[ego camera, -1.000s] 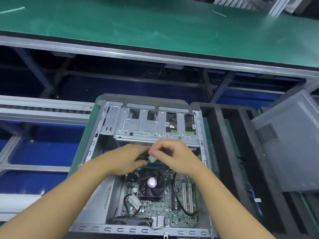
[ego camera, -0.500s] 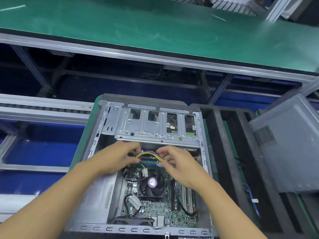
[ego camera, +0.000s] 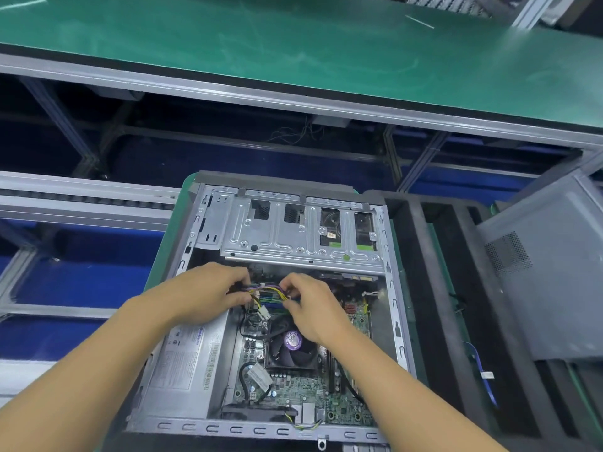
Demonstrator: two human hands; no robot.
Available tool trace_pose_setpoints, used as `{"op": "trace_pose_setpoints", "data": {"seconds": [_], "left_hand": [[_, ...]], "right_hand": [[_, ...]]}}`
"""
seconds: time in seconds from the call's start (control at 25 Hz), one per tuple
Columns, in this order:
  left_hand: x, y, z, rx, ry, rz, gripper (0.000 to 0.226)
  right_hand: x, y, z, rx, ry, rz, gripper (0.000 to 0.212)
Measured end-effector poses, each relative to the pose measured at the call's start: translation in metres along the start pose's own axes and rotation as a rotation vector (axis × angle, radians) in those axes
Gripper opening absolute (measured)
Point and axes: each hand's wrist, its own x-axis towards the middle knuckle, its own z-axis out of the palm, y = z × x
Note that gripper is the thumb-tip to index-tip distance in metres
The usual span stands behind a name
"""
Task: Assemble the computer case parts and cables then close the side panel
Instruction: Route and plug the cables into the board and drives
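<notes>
Left hand: I am gripping the left end of the cable bundle (ego camera: 266,290) with my left hand (ego camera: 208,291), fingers curled round the wires.
Right hand: I am pinching the right end of the same wires with my right hand (ego camera: 313,308), fingertips closed on them.
Cable bundle: its yellow, purple and black wires are stretching between my two hands, just near of the drive cage (ego camera: 293,236); a white connector (ego camera: 263,313) is dangling from them over the motherboard (ego camera: 293,396).
Computer case: the computer case (ego camera: 396,321) is lying open on its side in front of me, with the power supply (ego camera: 186,360) sitting along its left wall.
In the way: the drive cage is overhanging the far part of the opening, and my right wrist is covering the far-right corner of the CPU fan (ego camera: 290,349). A black cable (ego camera: 243,375) is looping over the board near the fan.
Side panel: the grey side panel (ego camera: 548,288) is standing tilted at the right, well apart from the case.
Between them: black foam rails (ego camera: 434,288) are running from near to far, with a blue cable (ego camera: 483,370) lying beside them.
Far side: a green tabletop (ego camera: 293,44) is spanning the scene beyond the case.
</notes>
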Motion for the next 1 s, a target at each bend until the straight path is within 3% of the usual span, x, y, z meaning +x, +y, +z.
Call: {"op": "trace_pose_setpoints", "data": {"seconds": [0.12, 0.28, 0.4, 0.68, 0.88, 1.0], "left_hand": [[0.009, 0.007, -0.001, 0.052, -0.123, -0.04, 0.023], [0.008, 0.016, 0.007, 0.302, -0.231, -0.066, 0.041], [-0.003, 0.022, 0.021, 0.511, -0.125, 0.011, 0.043], [0.015, 0.023, 0.018, -0.024, -0.07, -0.244, 0.031], [0.031, 0.014, 0.011, -0.119, -0.272, -0.201, 0.033], [0.038, 0.006, 0.008, -0.3, -0.266, -0.157, 0.023]], "right_hand": [[0.01, 0.008, 0.005, -0.068, -0.01, 0.045, 0.021], [0.016, 0.017, 0.014, -0.184, -0.037, 0.056, 0.037], [0.019, 0.024, 0.02, -0.187, -0.025, 0.065, 0.039], [0.015, 0.028, 0.016, -0.102, 0.102, 0.184, 0.041], [0.008, 0.03, 0.01, -0.127, 0.102, 0.209, 0.038], [0.006, 0.033, 0.005, -0.025, 0.085, 0.256, 0.034]]}}
